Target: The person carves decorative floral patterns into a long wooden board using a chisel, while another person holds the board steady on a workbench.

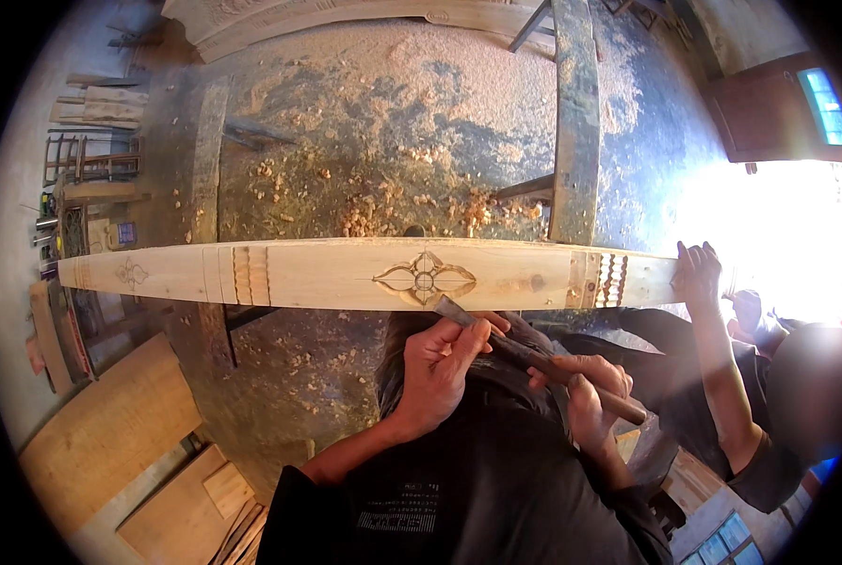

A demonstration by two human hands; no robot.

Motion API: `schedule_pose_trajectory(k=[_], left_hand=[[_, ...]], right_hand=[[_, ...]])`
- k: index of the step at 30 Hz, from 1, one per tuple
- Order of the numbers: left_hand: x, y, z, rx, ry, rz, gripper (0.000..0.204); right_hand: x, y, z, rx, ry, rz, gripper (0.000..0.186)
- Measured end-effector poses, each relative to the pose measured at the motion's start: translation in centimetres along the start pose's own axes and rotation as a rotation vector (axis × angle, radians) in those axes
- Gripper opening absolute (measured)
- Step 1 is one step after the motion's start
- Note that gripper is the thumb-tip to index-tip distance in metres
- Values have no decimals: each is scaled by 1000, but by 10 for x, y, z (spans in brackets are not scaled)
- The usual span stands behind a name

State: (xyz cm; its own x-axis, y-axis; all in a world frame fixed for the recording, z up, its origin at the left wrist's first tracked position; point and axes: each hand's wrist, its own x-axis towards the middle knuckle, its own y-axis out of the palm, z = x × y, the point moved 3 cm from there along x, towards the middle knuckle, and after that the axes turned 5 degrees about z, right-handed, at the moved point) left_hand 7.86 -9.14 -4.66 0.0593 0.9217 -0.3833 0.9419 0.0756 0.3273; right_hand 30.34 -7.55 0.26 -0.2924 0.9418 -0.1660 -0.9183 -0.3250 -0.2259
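- Board [327, 273], one, long, pale wood; lies across the centre of the frame, over two narrow trestle-like counters, left [209, 141] and right [576, 122]; bears a four-petalled carved motif [425, 282] at mid-length, ribbed bands to either side, a pencilled figure near the left end.
- Left hand [437, 372], lower centre; fingers curled in a pinch on a flat blade [454, 312], its tip over the board's lower edge, below the motif; contact with the wood cannot be told.
- Right hand [591, 395], lower right of centre; fingers wrapped round a dark rod [553, 368]; its join with the blade is hidden.
- Co-worker's hand [699, 273], right; on the board's right end.
- Shavings [364, 217], pale, curled; on the floor [308, 188], above the board.
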Motion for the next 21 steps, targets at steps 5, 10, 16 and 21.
schedule_pose_trajectory(k=[5,10,16,21], left_hand=[[2,1,-3,-6,-9,-10,32],[3,2,-6,6,-36,-22,34],[4,5,-5,-29,-51,-67,36],[4,8,-9,-50,-63,-99,35]], right_hand=[[5,-1,3,-29,39,-13,26],[13,-2,1,91,74,-24,25],[11,-2,-16,301,111,-12,33],[10,-4,-31,420,116,7,26]])
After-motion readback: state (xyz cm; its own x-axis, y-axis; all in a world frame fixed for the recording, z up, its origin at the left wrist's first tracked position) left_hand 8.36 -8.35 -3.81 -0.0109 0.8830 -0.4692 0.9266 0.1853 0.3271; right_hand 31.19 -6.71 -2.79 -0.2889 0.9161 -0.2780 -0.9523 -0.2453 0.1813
